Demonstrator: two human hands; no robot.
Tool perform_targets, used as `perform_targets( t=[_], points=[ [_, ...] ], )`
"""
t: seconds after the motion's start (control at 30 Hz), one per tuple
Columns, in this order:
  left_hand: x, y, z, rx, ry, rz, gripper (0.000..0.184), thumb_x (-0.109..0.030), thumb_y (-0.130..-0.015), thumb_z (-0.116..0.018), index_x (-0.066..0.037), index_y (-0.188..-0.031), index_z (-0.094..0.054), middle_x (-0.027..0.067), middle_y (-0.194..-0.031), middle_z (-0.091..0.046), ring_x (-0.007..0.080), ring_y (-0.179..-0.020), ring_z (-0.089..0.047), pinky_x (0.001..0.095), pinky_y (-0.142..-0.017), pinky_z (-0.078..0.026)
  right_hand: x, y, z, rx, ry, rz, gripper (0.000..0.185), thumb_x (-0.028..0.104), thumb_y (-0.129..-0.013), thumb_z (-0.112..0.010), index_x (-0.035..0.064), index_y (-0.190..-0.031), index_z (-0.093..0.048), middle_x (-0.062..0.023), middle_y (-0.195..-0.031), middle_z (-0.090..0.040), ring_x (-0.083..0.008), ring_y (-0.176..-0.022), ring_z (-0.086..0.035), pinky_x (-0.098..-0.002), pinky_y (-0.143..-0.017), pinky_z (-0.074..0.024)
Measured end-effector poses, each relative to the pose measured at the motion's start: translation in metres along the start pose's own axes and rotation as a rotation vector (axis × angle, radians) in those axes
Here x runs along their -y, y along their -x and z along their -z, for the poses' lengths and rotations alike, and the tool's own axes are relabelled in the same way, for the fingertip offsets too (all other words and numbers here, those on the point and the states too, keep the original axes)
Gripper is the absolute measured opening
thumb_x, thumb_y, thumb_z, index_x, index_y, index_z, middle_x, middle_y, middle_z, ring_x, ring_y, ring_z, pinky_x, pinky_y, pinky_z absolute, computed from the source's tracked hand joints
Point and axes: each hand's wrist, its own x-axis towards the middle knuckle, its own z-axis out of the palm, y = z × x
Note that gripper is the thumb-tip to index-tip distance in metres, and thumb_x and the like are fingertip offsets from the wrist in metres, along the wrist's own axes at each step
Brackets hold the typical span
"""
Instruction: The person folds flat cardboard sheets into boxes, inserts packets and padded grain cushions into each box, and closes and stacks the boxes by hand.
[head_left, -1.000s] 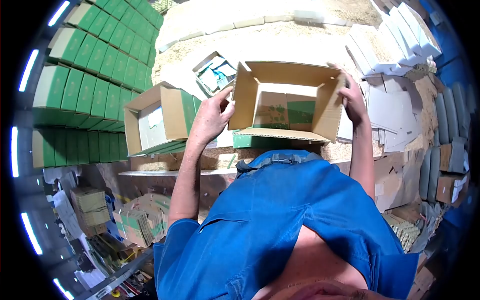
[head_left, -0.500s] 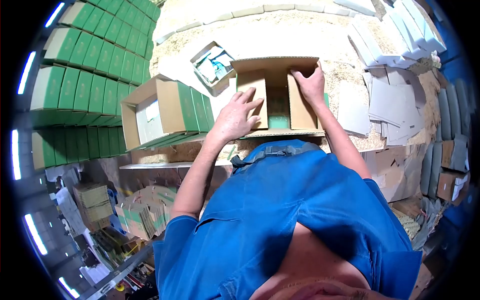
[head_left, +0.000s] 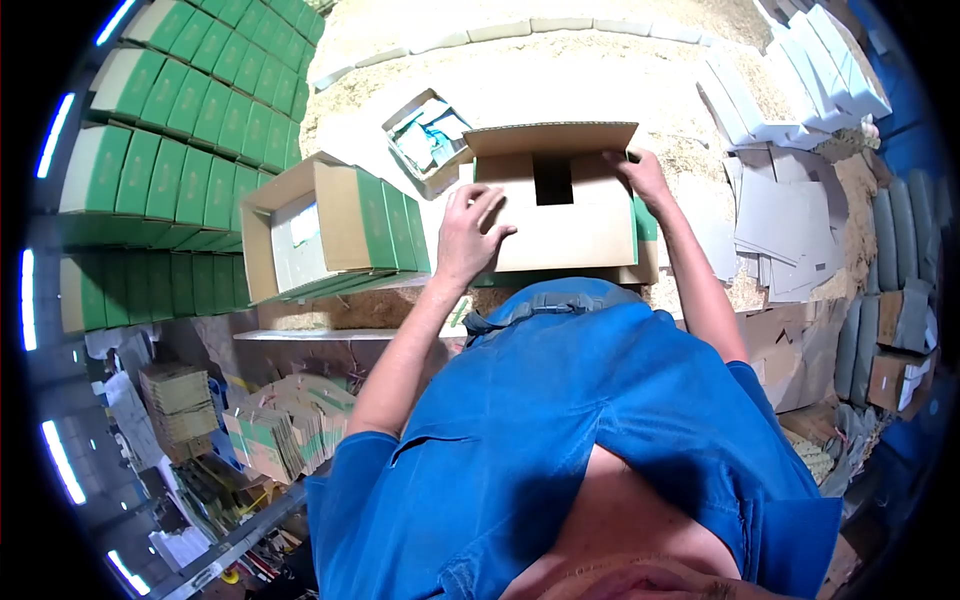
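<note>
The carton (head_left: 567,234), side and near flaps folded in, far flap raised, is flanked by the left hand (head_left: 470,236), fingers parted and closed on nothing at its left edge, and the right hand (head_left: 645,180), fingers bent at its far right corner, any grip there hidden from view. Left of the carton, green boxes (head_left: 193,103) are stacked, their faint printed marks too small to be read.
</note>
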Motion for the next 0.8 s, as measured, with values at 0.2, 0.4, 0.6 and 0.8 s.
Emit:
perform_targets(
  t=[0.2, 0.4, 0.6, 0.8],
  points=[
    [-0.001, 0.012, -0.024, -0.107, 0.640, 0.397, 0.102, -0.005, -0.074, -0.078, -0.006, -0.154, -0.015, 0.0257, -0.149, -0.031, 0.0323, -0.137, -0.037, 0.0459, -0.111, -0.036, 0.114, 0.000, 0.013, 0.073, -0.020, 0.269, 0.044, 0.031, -0.087, -0.069, 0.0013, -0.119, -0.067, -0.0167, -0.114, -0.069, -0.0204, -0.109, -0.064, -0.0323, -0.097, -0.0474],
    [0.009, 0.017, -0.036, -0.180, 0.420, 0.236, 0.086, 0.000, -0.075, -0.075, -0.003, -0.148, -0.028, 0.0245, -0.150, -0.032, 0.0332, -0.131, -0.046, 0.0404, -0.106, -0.043, 0.047, 0.083, -0.022, 0.048, 0.140, 0.267, 0.021, 0.014, -0.085, -0.067, 0.0035, -0.102, -0.074, -0.0106, -0.098, -0.074, -0.0157, -0.087, -0.070, -0.0285, -0.081, -0.0534],
    [0.012, 0.012, -0.031, -0.101, 0.363, 0.249, 0.057, -0.006, -0.079, -0.073, -0.004, -0.134, -0.056, 0.0257, -0.148, -0.038, 0.0318, -0.132, -0.048, 0.0368, -0.103, -0.044, 0.030, 0.102, 0.020, -0.049, -0.153, 0.061, 0.038, -0.001, -0.081, -0.062, 0.0058, -0.117, -0.068, -0.0108, -0.116, -0.069, -0.0180, -0.112, -0.063, -0.0327, -0.095, -0.0509],
    [0.006, 0.008, -0.024, -0.031, 0.284, 0.274, 0.056, -0.007, -0.080, -0.074, -0.006, -0.134, -0.057, 0.0160, -0.152, -0.037, 0.0260, -0.135, -0.044, 0.0335, -0.104, -0.042, -0.019, 0.145, -0.007, 0.166, 0.231, 0.064, 0.110, 0.008, -0.061, -0.076, -0.0034, -0.151, -0.014, -0.0311, -0.149, -0.031, -0.0391, -0.138, -0.036, -0.0384, -0.116, -0.0312]
  ],
)
